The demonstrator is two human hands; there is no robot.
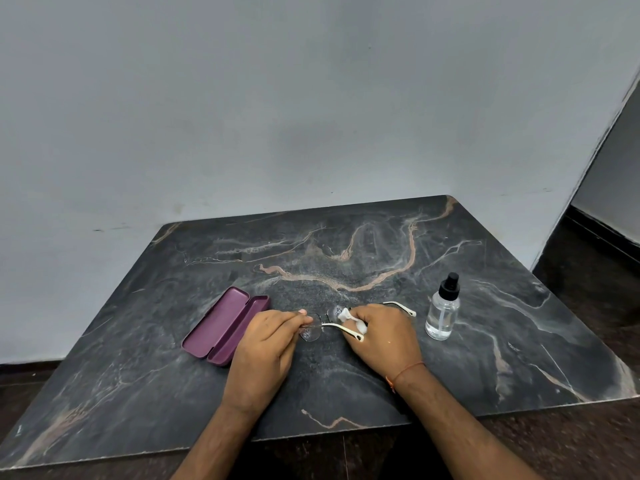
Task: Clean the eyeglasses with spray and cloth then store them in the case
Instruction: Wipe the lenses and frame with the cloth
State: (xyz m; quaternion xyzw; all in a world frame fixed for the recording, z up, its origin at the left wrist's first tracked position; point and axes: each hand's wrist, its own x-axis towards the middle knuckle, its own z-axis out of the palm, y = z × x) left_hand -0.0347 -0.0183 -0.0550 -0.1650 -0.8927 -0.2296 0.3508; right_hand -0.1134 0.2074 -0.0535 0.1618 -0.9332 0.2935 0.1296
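Note:
Clear-lensed eyeglasses (313, 332) with white temple arms are held just above the dark marble table (346, 265). My left hand (266, 351) pinches the frame at the left lens. A white cloth (346, 315) is bunched in my right hand (381, 337), pressed against the right lens. One temple arm crosses in front of my right hand, the other sticks out behind it. The purple case (225, 325) lies open to the left of my left hand. The clear spray bottle (443, 310) with a black nozzle stands upright to the right of my right hand.
The table stands against a pale grey wall. Its front edge runs near my forearms, with dark floor below and to the right. An orange thread is tied round my right wrist.

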